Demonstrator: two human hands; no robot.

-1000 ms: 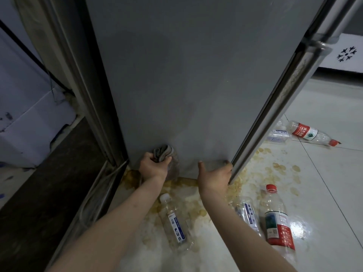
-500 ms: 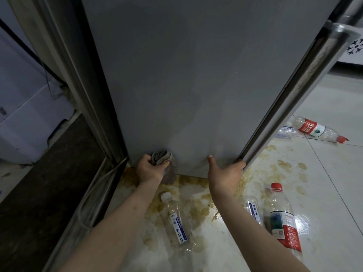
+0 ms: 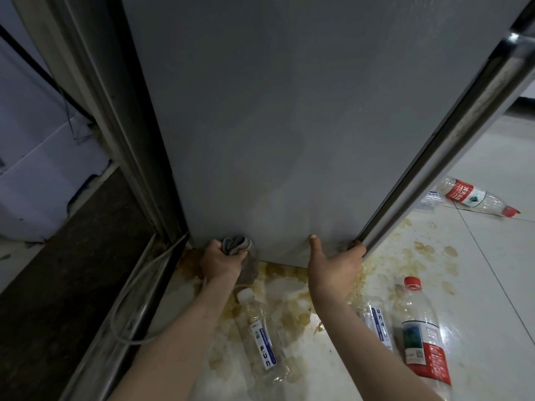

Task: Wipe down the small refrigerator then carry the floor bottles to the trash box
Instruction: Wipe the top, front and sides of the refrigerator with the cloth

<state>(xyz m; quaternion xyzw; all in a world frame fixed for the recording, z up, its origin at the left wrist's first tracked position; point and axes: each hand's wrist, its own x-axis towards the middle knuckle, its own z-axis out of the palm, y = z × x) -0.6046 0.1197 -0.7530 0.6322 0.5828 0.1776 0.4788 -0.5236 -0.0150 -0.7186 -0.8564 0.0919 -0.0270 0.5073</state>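
The grey refrigerator (image 3: pixel 283 125) fills the upper middle of the view. My left hand (image 3: pixel 218 260) grips a bunched grey cloth (image 3: pixel 237 244) against the bottom left of its side panel. My right hand (image 3: pixel 335 264) holds the fridge's lower right corner, thumb up on the panel, fingers hooked around the edge. Empty plastic bottles lie on the tiled floor: a blue-labelled one (image 3: pixel 262 337) between my arms, another blue-labelled one (image 3: pixel 377 322) beside my right forearm, a red-capped one (image 3: pixel 424 334) to its right, and a red-labelled one (image 3: pixel 474 199) further right behind the fridge edge.
Brown spill stains (image 3: pixel 283 285) cover the white tiles (image 3: pixel 492 285) under and around the fridge. A dark sill with a metal rail (image 3: pixel 95 328) and a loose white cable (image 3: pixel 130 308) runs along the left. A white wall panel (image 3: pixel 37 169) stands at far left.
The view has shifted closer and slightly left. My left hand with the cloth has stayed low on the panel; my right hand has slid right to the fridge's corner edge.
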